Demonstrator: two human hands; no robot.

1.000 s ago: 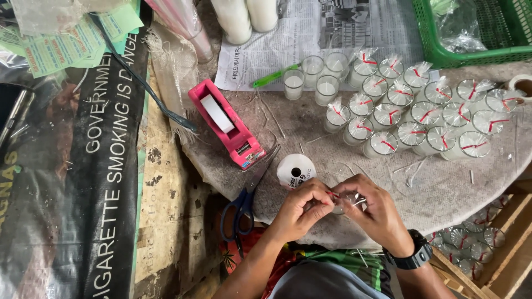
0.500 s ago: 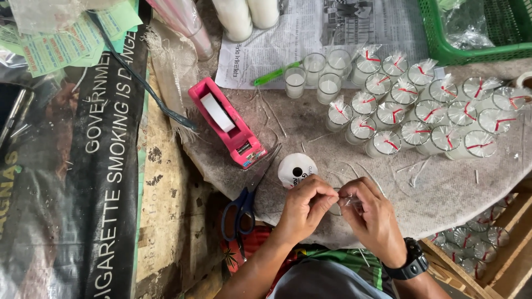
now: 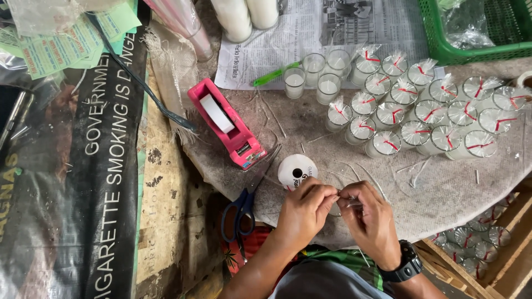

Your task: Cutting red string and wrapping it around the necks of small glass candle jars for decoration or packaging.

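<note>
- at the near edge of a round grey table [image 3: 443,199], the left hand [image 3: 305,207] and the right hand [image 3: 370,213] meet, fingertips pinched together on a thin pale strand [image 3: 342,198] stretched between them; what the strand is made of is too small to tell.
- both hands are closed in a fine pinch, the other fingers curled in; the right wrist wears a black watch [image 3: 407,266].
- just beyond the left hand's knuckles, almost touching them, sits a white spool [image 3: 296,170] with a dark centre hole.
- to the left of the left hand lie blue-handled scissors [image 3: 244,207], blades pointing up toward the spool.
- farther out past the scissors stands a pink tape dispenser [image 3: 224,124] with a white roll in it.
- well beyond the right hand, a cluster of wrapped candle cups [image 3: 421,113] fills the table, each in clear film tied with red; left of them stand a few unwrapped cups [image 3: 313,77] of white wax.
- a green pen [image 3: 274,75] lies on a newspaper [image 3: 288,39] beside the unwrapped cups.
- at the far right corner sits a green plastic basket [image 3: 443,33].
- below the right hand, a wooden crate [image 3: 471,249] holds more wrapped cups.
</note>
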